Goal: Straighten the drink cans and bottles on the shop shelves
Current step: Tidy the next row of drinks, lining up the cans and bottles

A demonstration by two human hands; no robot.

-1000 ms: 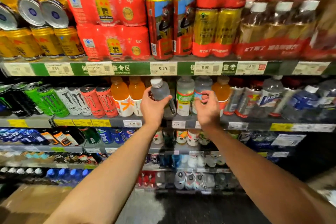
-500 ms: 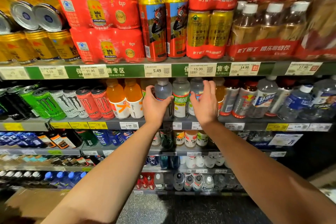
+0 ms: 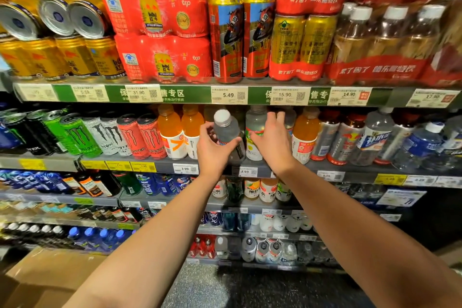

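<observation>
A clear grey bottle with a white cap (image 3: 226, 130) leans towards me on the second shelf (image 3: 162, 166). My left hand (image 3: 213, 149) is wrapped around its lower body. To its right stands a clear bottle with a green and red label (image 3: 255, 125). My right hand (image 3: 271, 140) lies flat against that bottle and the one behind it, fingers spread, gripping nothing. Two orange bottles (image 3: 180, 130) stand just left of my left hand, and another orange bottle (image 3: 305, 132) stands right of my right hand.
Green, white and red energy cans (image 3: 110, 135) fill the left of the second shelf. The top shelf carries gold cans (image 3: 75, 57), red multipacks (image 3: 160, 32) and tall red cans (image 3: 240, 35). Lower shelves hold more bottles. A cardboard box (image 3: 45, 280) sits on the floor at lower left.
The grey bottle has tipped forward in my left hand, its cap now towards me. My right hand shifted slightly left onto the green-labelled bottle, still flat with its fingers spread.
</observation>
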